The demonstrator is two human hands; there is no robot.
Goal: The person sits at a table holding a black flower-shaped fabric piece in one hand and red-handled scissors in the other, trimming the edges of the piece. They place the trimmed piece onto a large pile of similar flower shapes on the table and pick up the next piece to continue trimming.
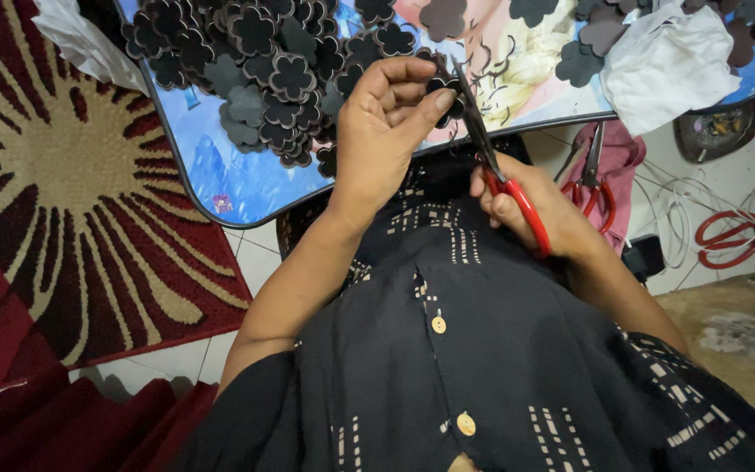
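Over lap | right hand (539,214) grips scissors (500,170), blades up-left | left hand (386,122) pinches flower piece (446,85)

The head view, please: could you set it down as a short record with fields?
left hand: pinches a dark flower-shaped cutout between thumb and fingers
right hand: grips red-handled scissors, blades at the cutout
tray: blue picture-printed, holds a pile of dark flower cutouts
white cloth: crumpled on the tray's right end
spare scissors: red-handled, on pink fabric; another red pair on the tiled floor
rug: red and cream, at left
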